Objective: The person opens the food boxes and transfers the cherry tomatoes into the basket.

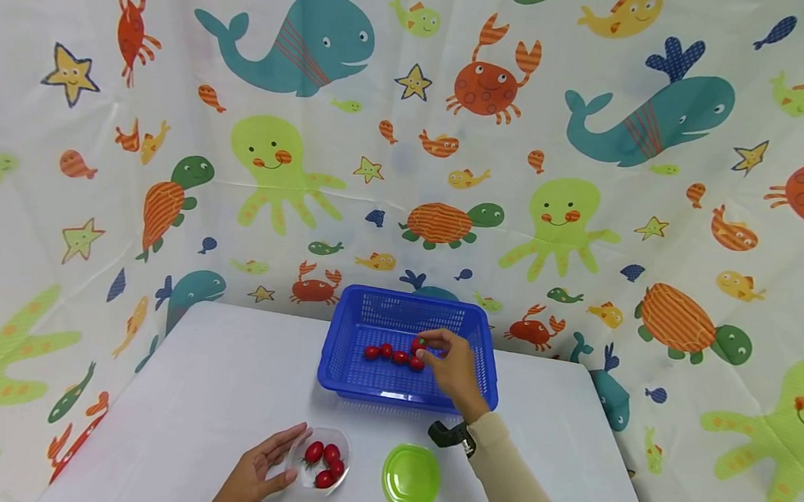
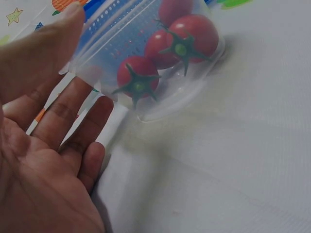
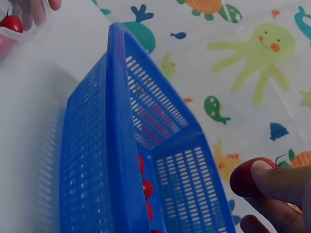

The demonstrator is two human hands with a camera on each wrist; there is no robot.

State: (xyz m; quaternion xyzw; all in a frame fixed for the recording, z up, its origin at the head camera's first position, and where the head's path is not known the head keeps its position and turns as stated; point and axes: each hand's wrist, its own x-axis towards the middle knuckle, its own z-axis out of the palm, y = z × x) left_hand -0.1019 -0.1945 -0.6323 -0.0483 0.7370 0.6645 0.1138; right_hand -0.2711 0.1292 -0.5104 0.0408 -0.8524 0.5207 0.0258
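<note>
A: Cherry tomato (image 1: 419, 343) — where is it?

B: Pinched in the fingers (image 3: 274, 177) of the right hand (image 1: 452, 367), held over the inside of the blue basket (image 1: 341, 373), above the right end of the tomato row lying there.

A: Start with the big things, then.

B: The white tabletop (image 1: 204, 377) carries everything. The blue basket stands at its far middle edge, against the sea-creature cloth (image 1: 595, 180). Inside the basket a row of cherry tomatoes (image 1: 386, 353) lies on the mesh floor.

A: And nearer than the basket?

B: A clear plastic tub (image 1: 342, 447) sits toward the person, a little left of the basket's front wall. It holds several more tomatoes (image 1: 323, 462), stems on. Just right of the tub lies a green lid (image 1: 411, 477), flat on the tabletop.

A: The left hand (image 1: 255, 473)?

B: It cups the tub's left side, fingers (image 2: 73, 116) nearly straight and spread along the wall, thumb against the rim.

A: The right hand's grip?

B: Fingertips closed together on the single tomato; the sleeved forearm (image 1: 518, 484) crosses the basket's front right corner.
</note>
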